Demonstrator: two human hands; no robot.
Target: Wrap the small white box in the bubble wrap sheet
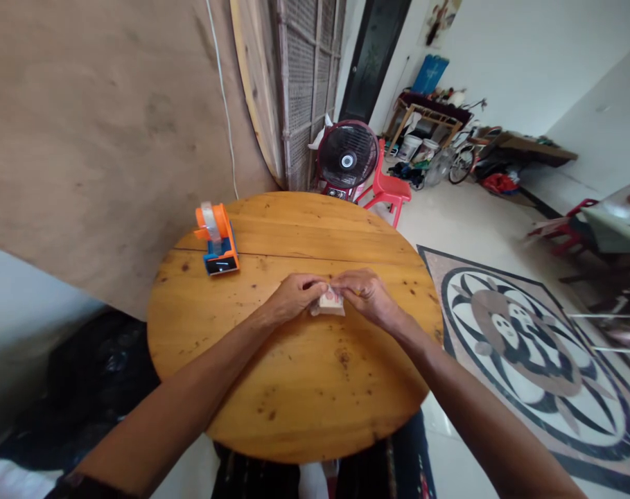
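Observation:
A small pale packet with reddish print point(330, 302), in what looks like a clear plastic wrapper, is at the middle of the round wooden table point(294, 388). My left hand point(295, 294) pinches its upper left edge, thumb and fingers pressed together. On the other side my right hand point(365, 292) grips the upper right edge with its fingertips. Both hands nearly meet above the packet. An orange and blue tape dispenser point(218, 239) with a roll of clear tape stands at the table's far left, apart from my hands.
Behind the table stand a dark red fan point(347, 156) and a red plastic chair point(390, 186). A brown board point(138, 138) leans along the left side. Black plastic bags point(101, 367) lie below at left. A patterned mat point(533, 346) covers floor to the right.

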